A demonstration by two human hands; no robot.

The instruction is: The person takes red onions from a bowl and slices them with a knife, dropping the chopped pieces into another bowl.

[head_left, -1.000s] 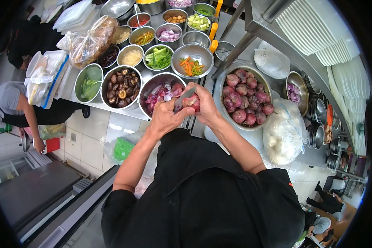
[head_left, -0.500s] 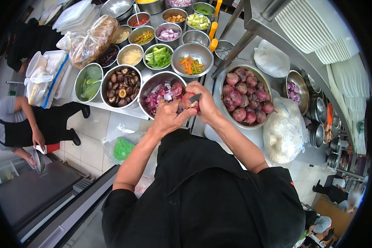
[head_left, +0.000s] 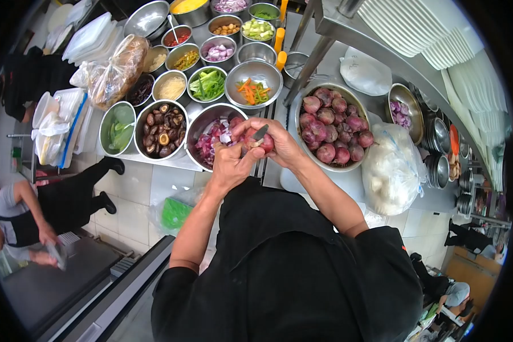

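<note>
The head camera gives me, leftmost, a metal bowl [head_left: 206, 112] of cut onion pieces [head_left: 210, 137] at nine o'clock from the onion, its rim just beside the left hand [head_left: 232, 165]. I judge that loose skin could drop among those pieces, since the peeling happens so near the rim.

The left hand's fingers are curled in, clamped, as far as I can tell, on the knife [head_left: 260, 133]; its handle is hidden from me. If that grip slackened, the blade could twist off line.

Next comes the onion [head_left: 267, 142], up off the table between both hands. Its skin could give suddenly and let the blade skid, and the right hand [head_left: 284, 145] lies close on the tip's side. That hand's fingers are wrapped round the onion; a loose cupping there could let so round a thing roll. Farther right, a basin [head_left: 336, 167] of whole onions [head_left: 332, 128] sits between two and three o'clock, well clear of the blade.

As for direction, the knife tip points between one and two o'clock, its long axis running back toward seven or eight. The onion looks nearly round and is partly covered, so I cannot tell its long axis or which way its root faces.
</note>
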